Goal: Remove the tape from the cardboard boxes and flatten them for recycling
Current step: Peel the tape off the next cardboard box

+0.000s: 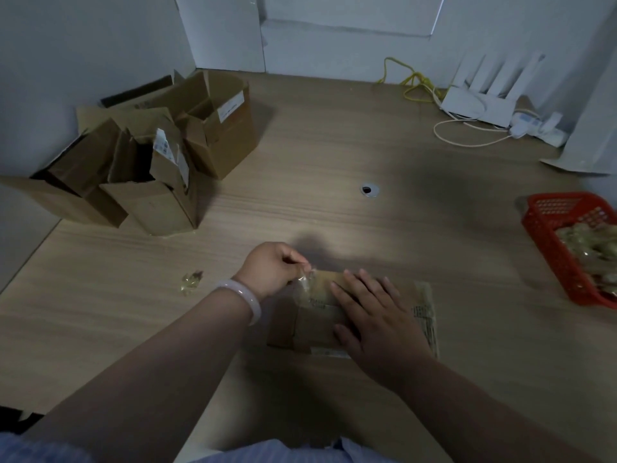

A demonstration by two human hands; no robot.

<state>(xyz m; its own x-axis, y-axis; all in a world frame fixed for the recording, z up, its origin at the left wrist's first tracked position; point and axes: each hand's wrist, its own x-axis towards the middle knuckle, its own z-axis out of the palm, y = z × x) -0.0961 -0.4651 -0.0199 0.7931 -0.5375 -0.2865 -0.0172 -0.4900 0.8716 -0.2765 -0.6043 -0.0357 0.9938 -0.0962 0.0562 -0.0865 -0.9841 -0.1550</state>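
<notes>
We see the flattened box lying on the desk at six o'clock. The right hand presses flat on it, fingers spread, gripping nothing. The left hand pinches clear tape at the box's ten o'clock corner.

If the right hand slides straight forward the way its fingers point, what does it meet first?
Probably the left hand, pinching clear tape at the flattened brown cardboard box's far edge. The right hand points up-left across it; depth is unclear.
</notes>
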